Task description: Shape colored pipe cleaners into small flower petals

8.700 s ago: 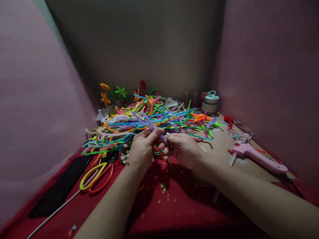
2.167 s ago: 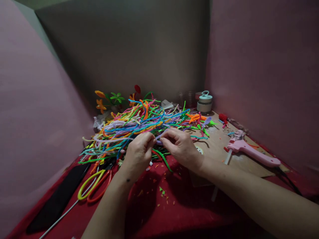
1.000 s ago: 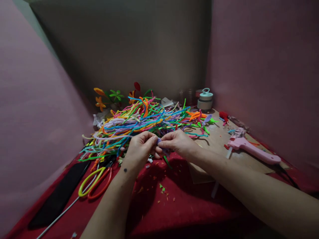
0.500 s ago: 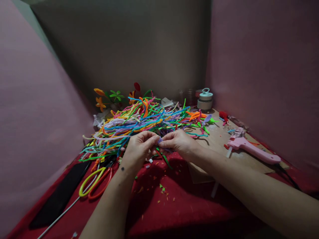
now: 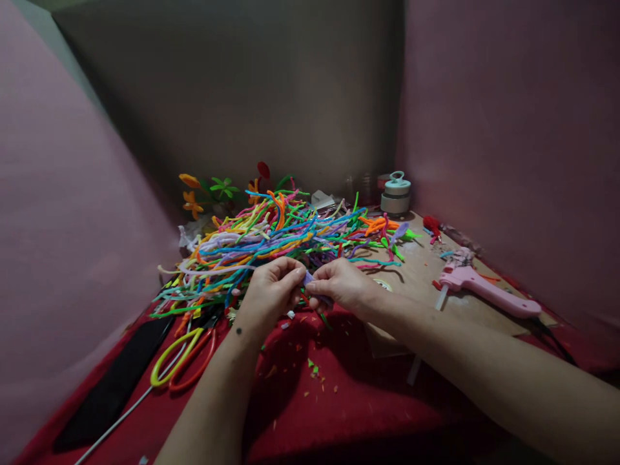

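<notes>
A small purple fuzzy piece [image 5: 308,278], which looks like bent pipe cleaner, is pinched between my two hands above the red cloth. My left hand [image 5: 271,290] grips its left end between thumb and forefinger. From the right, my right hand [image 5: 341,287] closes thumb and fingers on the same piece, and part of it shows below those fingers. Much of its shape is hidden by the fingers. Just behind the hands lies a large heap of multicoloured pipe cleaners [image 5: 261,242].
Scissors [image 5: 162,365] with yellow and red handles lie at left by a black flat object [image 5: 116,387]. A pink glue gun [image 5: 489,294] rests on cardboard [image 5: 416,271] at right. Pipe-cleaner flowers [image 5: 192,203] and a lidded container [image 5: 396,194] stand behind. Scraps dot the red cloth [image 5: 349,407].
My right hand has shifted slightly down and left, its fingers curling further under the purple piece. More of the purple piece shows between the hands. The view has turned slightly.
</notes>
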A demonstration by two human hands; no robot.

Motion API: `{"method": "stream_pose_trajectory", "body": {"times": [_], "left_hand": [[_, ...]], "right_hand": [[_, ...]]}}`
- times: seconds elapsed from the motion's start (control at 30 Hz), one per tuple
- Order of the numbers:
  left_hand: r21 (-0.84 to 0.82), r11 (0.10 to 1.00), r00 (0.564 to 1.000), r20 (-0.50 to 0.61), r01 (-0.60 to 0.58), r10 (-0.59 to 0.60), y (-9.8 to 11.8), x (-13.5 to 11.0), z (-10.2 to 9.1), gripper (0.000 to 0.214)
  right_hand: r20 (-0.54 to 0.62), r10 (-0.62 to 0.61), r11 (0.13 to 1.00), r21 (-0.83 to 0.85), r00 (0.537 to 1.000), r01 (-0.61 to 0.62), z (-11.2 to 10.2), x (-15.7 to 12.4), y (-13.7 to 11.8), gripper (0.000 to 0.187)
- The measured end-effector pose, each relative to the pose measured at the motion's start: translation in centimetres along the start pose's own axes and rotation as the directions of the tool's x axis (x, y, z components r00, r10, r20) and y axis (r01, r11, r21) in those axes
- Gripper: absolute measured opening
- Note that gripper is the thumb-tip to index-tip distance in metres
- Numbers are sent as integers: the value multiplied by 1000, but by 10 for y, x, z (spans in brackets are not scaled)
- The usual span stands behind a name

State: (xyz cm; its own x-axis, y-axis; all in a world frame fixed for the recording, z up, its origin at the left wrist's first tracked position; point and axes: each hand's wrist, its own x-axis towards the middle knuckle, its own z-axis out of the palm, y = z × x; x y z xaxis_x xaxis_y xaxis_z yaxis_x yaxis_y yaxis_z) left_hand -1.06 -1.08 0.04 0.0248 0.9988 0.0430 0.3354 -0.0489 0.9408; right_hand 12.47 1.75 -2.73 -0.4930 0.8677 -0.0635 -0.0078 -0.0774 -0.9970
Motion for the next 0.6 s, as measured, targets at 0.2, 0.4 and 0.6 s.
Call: {"method": "stream_pose_trajectory", "body": {"times": [0.2,0.4,0.6], "left_hand": [[214,975,986,-132,-68,98,-4,1,2,16],[315,942,977,-139,-113,164,-5,2,1,16],[88,989,992,57,-121,117,-2,2,-7,13]], "right_hand": [[25,6,1000,21,1000,-7,0,0,2,18],[45,20,999,46,999,-22,1,-4,-2,18],[102,50,988,139,994,-64,-4,-4,-3,17]]}}
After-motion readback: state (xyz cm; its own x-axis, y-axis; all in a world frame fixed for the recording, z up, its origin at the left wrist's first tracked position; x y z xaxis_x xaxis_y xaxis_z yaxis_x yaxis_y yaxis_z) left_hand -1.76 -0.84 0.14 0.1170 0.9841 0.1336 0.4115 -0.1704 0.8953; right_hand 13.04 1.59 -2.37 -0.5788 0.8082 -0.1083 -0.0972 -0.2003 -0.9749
